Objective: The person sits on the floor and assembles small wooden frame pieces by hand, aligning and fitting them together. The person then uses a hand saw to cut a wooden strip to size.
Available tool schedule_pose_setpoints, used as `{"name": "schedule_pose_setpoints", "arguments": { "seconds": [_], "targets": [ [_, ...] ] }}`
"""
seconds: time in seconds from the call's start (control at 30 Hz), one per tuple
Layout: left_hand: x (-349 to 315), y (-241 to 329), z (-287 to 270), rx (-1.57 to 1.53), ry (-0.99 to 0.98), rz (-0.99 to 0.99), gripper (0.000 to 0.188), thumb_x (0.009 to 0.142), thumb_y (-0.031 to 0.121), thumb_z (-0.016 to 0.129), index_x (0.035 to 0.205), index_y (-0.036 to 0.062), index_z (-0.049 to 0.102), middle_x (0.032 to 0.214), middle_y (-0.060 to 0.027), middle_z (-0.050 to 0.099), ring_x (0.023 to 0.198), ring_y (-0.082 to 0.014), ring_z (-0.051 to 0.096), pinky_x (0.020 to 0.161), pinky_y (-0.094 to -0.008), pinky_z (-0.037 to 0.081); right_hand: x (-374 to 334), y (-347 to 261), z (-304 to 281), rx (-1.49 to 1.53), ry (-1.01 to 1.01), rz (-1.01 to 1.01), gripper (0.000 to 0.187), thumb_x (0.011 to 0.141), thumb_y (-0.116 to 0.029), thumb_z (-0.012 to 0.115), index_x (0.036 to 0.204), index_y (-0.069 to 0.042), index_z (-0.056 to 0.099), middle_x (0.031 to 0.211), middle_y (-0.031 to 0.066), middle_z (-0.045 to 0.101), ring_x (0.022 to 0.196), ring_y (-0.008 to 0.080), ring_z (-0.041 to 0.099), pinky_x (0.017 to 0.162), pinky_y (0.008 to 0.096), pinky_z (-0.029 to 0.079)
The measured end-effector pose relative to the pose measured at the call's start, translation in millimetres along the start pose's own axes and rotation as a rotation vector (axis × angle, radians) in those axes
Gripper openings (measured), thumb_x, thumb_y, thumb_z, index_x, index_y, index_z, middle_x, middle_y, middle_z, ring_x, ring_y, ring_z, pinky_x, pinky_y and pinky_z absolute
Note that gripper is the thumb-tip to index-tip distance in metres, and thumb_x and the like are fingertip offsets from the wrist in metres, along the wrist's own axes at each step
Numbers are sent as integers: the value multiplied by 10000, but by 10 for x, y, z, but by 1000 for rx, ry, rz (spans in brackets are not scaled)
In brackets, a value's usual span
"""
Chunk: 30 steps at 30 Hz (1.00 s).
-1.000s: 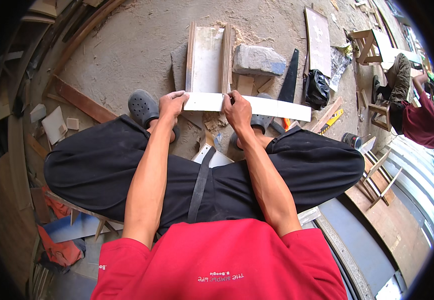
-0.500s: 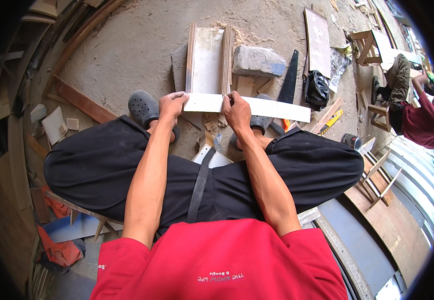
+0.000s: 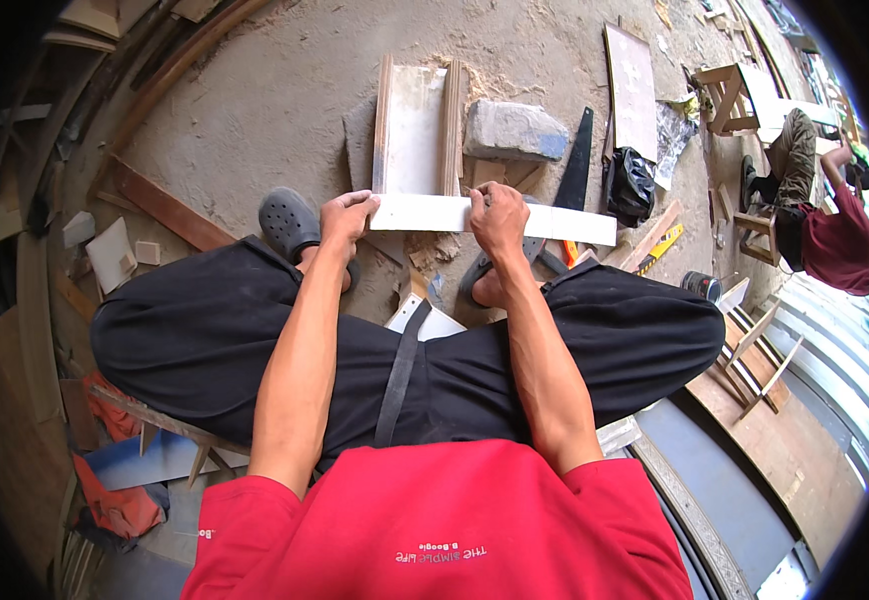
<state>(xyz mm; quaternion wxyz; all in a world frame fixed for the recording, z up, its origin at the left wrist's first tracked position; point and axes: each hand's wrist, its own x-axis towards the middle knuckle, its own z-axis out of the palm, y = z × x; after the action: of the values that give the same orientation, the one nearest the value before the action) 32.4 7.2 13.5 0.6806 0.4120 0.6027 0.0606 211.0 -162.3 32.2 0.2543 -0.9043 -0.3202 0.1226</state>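
A long white strip of board [image 3: 425,213] lies crosswise in front of my feet, over the near end of a wooden channel [image 3: 416,125] with a whitish bed and two raised side rails. My left hand [image 3: 348,218] is closed on the strip's left end, thumb and fingers pinching it. Farther right, my right hand [image 3: 501,214] rests on the strip with fingers curled together. A small thin tip shows at its fingertips, too small to name. The strip's right end reaches past my right shoe, unheld.
Beyond the strip are a grey stone block [image 3: 517,131] and a dark saw blade [image 3: 576,160]. A black plastic bag [image 3: 632,187] and a yellow level [image 3: 662,248] lie to the right. At far right another person [image 3: 840,250] sits by a wooden stool [image 3: 730,100]. Timber lines the left.
My right hand has slid a little to the right along the white strip. The left hand stays at the strip's left end.
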Motion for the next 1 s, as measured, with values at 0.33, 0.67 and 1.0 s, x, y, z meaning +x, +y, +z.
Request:
{"name": "schedule_pose_setpoints", "arguments": {
  "seconds": [0.33,0.67,1.0],
  "targets": [
    [12,-73,-29,-21,-17,16,236,848,106,747,1042,12,651,795,-13,663,619,-65,584,505,-212,448,37,90,8,-71,-255,-2,224,919,-277,567,975,-77,651,990,152,693,1039,356,612,1057,655,256],
    [-95,91,-9,-159,-35,95,166,868,159,694,966,30,661,825,-35,670,653,-91,605,532,-230,467,49,-149,-239,48,-142,-110,200,919,-246,569,925,-57,632,904,162,682,829,372,642,800,482,467],
    [-602,873,34,-353,-30,252,205,873,190,693,1006,50,623,856,-31,666,706,-91,623,583,-230,497,228,-606,-649,196,-47,-70,216,903,-220,629,945,-10,660,894,209,679,794,386,663,716,404,521]
  ]
}}
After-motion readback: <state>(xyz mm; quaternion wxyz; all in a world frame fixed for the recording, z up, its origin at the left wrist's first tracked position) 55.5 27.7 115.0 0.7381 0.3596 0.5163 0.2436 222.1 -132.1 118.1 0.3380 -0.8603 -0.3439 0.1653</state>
